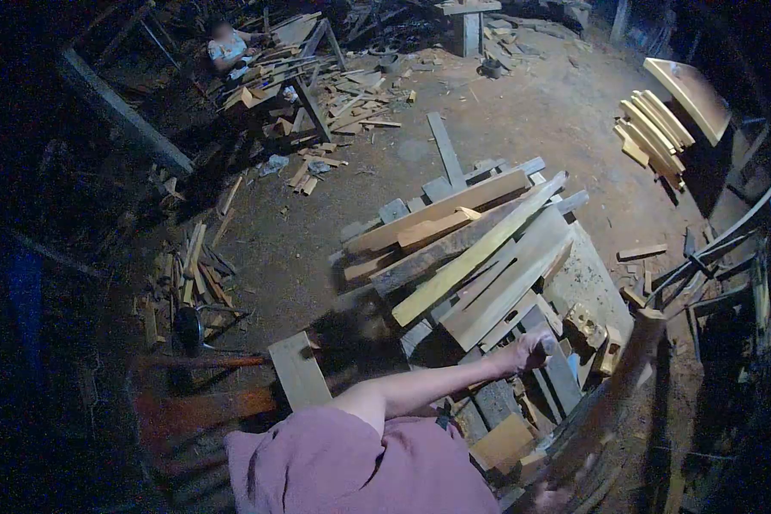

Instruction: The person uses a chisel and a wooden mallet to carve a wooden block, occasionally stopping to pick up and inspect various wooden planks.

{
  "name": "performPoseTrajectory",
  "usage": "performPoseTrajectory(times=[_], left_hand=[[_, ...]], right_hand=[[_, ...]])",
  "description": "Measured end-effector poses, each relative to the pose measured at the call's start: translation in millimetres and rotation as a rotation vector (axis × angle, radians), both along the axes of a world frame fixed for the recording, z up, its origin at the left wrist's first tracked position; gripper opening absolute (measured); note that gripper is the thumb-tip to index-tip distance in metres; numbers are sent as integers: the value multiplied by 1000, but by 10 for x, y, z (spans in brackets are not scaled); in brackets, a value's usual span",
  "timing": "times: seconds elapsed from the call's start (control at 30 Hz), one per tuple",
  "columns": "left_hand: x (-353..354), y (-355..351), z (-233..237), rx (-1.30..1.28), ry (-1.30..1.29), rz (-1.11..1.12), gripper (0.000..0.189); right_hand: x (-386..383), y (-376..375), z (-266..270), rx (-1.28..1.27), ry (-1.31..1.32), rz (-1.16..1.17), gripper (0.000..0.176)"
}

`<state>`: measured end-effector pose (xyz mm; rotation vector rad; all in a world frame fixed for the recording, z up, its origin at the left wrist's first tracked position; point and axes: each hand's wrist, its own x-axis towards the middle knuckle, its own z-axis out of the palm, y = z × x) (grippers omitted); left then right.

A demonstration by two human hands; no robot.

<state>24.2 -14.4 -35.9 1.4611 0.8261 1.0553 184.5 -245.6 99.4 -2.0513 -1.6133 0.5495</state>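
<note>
My left arm reaches across to the right over a pile of boards, and my left hand is closed at a small greyish thing I cannot make out. Beneath that hand lies a grey plank. At the bottom edge a smeared, skin-toned shape looks like my right hand; its fingers cannot be read. Close to it a long brown piece of wood rises at a slant, blurred along its lower part. Beyond my left hand are a wide pale board and a yellowish board. A notched wood block sits to its right.
Curved yellow wood pieces and a large panel stand at the right. A pale board lies left of my arm. Scrap wood litters the left floor. Another person is at a wood-covered bench far left.
</note>
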Motion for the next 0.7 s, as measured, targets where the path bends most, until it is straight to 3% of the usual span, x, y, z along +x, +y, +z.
performPoseTrajectory(times=[0.07,0.17,0.23,0.3,0.4,0.53,0.63,0.7], left_hand=[[59,15,-55,7,17,-18,23],[98,30,-80,12,-185,-54,22],[52,18,50,169,13,15,20],[3,-5,79,97,15,-14,20],[11,2,61,45,3,-61,29],[49,31,-46,-5,60,-135,32],[87,45,-2,69,-48,-85,23],[49,24,51,-43,-97,-127,26]], right_hand=[[-50,38,32,-36,-32,6,72],[-117,16,74,-74,-64,12,71],[-153,-50,96,-117,-23,-105,70],[-136,-83,61,-150,21,-188,72],[-43,-161,10,11,50,-196,80],[5,-282,-265,158,136,-111,76],[-262,-165,-13,-322,-41,-183,73],[-331,-162,77,-281,-17,-191,75]])
